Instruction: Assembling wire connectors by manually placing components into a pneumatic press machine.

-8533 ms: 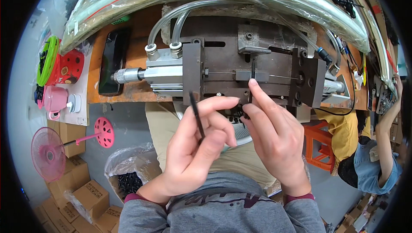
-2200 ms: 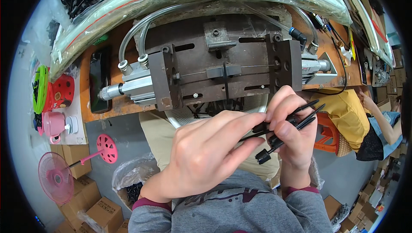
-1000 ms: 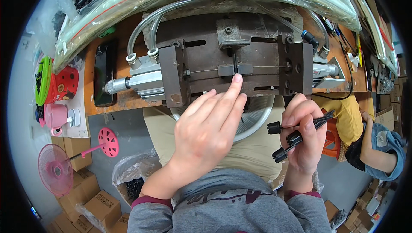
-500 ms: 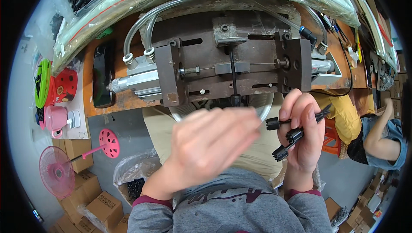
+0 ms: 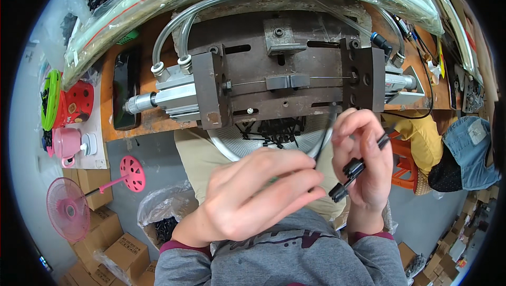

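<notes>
My left hand [image 5: 258, 191] is closed, slightly blurred, with its fingertips around one end of a thin black rod [image 5: 322, 141] that points up and away. Beside it, my right hand [image 5: 366, 159] pinches black rods with toothed heads [image 5: 353, 168] between thumb and fingers; their heads face toward my left hand. Beyond both hands stands a brown metal fixture [image 5: 253, 38]. Two small grey clamp blocks [image 5: 287, 81] sit at its middle, with no rod between them. Under its front edge, a white basket [image 5: 224, 150] holds several black rods [image 5: 274, 130].
Air cylinders [image 5: 176, 94] with clear hoses [image 5: 168, 36] flank the fixture. A dark phone [image 5: 126, 88] lies on the bench's left. A pink fan [image 5: 68, 209], cardboard boxes [image 5: 126, 254] and a plastic-lined bin [image 5: 166, 201] stand lower left. Another person [image 5: 466, 151] is at right.
The black rod that lay across the fixture's middle is gone from there. The left cylinder's bolt has drawn back. My left hand now shows a rod at its fingertips; fewer heads show in my right.
</notes>
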Action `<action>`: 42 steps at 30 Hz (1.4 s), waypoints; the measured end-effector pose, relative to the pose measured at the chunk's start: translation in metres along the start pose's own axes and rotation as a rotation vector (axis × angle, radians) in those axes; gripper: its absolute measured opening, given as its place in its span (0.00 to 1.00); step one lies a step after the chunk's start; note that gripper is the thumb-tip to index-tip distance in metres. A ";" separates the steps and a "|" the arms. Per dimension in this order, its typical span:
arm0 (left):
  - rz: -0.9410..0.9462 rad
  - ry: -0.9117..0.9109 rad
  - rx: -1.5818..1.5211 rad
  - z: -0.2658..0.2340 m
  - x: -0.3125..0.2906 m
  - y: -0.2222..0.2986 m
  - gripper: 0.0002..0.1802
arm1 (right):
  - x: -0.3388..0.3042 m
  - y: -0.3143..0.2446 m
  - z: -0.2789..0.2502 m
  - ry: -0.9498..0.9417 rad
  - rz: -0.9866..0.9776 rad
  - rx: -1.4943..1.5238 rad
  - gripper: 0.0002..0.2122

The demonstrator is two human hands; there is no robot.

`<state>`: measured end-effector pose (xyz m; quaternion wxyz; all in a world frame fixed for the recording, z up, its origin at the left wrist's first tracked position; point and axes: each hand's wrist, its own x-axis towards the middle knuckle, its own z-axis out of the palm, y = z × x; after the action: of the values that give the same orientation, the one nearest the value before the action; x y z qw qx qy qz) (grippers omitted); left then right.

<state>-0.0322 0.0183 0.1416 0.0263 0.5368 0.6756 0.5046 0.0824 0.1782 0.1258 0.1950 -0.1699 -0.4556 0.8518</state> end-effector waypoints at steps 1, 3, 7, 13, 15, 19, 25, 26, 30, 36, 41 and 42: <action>0.002 0.049 0.049 0.002 0.000 -0.002 0.19 | -0.001 0.000 0.000 0.051 -0.042 -0.050 0.14; 0.008 0.147 0.147 0.009 0.002 -0.013 0.18 | -0.003 0.003 -0.009 0.085 -0.120 -0.070 0.16; 0.038 0.082 0.366 0.023 0.001 -0.034 0.16 | -0.008 0.001 -0.011 -0.004 -0.112 -0.066 0.18; 0.083 0.089 0.483 0.032 0.007 -0.043 0.15 | -0.007 0.001 -0.010 -0.008 -0.104 -0.038 0.21; 0.053 0.077 0.475 0.030 0.011 -0.043 0.15 | -0.007 0.001 -0.008 0.024 -0.088 -0.028 0.23; 0.044 0.076 0.486 0.030 0.012 -0.043 0.15 | -0.008 0.000 -0.009 0.018 -0.049 -0.062 0.26; 0.039 0.061 0.487 0.026 0.012 -0.041 0.15 | -0.011 0.002 -0.010 0.044 -0.062 -0.108 0.27; 0.032 0.036 0.398 0.024 0.011 -0.038 0.15 | -0.010 0.003 -0.009 0.062 -0.063 -0.164 0.27; 0.091 -0.044 0.051 0.018 0.003 -0.013 0.15 | -0.008 0.007 -0.006 0.078 -0.083 -0.450 0.29; 0.136 -0.115 0.035 0.019 0.002 -0.006 0.17 | -0.003 0.008 0.004 -0.168 -0.028 -0.599 0.30; 0.150 0.035 0.093 0.018 -0.004 -0.014 0.19 | -0.003 0.004 -0.002 0.013 0.021 -0.463 0.32; 0.132 0.057 0.175 0.017 -0.002 -0.016 0.19 | -0.004 0.006 -0.008 0.058 0.036 -0.340 0.32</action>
<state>-0.0330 0.0288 0.1205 -0.0733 0.5657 0.6810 0.4593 0.0881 0.1787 0.1167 0.1613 -0.2331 -0.5842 0.7605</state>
